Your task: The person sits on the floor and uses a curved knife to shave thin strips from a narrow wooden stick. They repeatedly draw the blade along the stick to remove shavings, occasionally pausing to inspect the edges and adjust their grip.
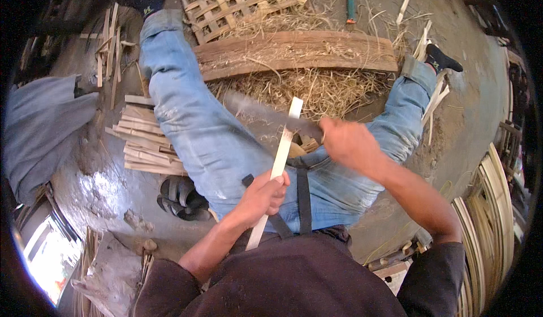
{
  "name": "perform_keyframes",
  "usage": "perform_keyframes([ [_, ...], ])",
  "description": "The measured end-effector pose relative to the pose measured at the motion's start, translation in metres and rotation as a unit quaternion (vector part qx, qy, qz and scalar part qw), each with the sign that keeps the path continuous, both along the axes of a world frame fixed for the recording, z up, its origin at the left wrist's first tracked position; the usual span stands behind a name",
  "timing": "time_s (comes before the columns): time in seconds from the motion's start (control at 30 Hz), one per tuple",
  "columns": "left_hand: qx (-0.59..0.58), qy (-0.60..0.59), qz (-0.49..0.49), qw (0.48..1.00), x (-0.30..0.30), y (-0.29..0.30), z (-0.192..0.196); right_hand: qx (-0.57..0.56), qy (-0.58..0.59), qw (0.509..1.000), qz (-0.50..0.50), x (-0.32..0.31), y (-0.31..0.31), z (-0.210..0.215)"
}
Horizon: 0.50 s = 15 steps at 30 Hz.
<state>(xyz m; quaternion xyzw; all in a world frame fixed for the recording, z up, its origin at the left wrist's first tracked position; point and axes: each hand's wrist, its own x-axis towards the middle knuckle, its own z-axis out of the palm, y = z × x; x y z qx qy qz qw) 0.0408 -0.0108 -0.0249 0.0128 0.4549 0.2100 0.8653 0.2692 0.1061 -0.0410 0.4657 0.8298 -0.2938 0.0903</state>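
Note:
My left hand (266, 197) is wrapped round the lower part of a pale bamboo strip (280, 157), which slants up and away from my lap. In my right hand (352, 147) is the handle end of a long-bladed knife (257, 108), its blade pointing left and smeared by motion. The blade crosses the strip near its upper end, close to a brownish patch on it. Whether the edge is biting into the strip, I cannot tell.
Between my outstretched legs lies a thick wooden plank (305, 51) among curled shavings (334, 88). Beyond it are a woven bamboo lattice (243, 3) and an orange-and-green handled tool (350, 3). Stacked strips (148, 138) and sandals (184, 198) lie left; long bamboo lengths (486, 221) stand right.

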Motion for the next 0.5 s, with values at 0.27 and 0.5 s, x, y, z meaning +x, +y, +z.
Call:
perform_keyframes([
  [0.27, 0.033, 0.001, 0.004, 0.999, 0.001, 0.016, 0.013, -0.017, 0.028, 0.999, -0.025, -0.001, -0.006, 0.009],
  [0.5, -0.002, -0.008, 0.010, 1.000, -0.007, 0.015, 0.017, -0.032, 0.050, 0.998, 0.001, -0.005, -0.024, 0.016],
])
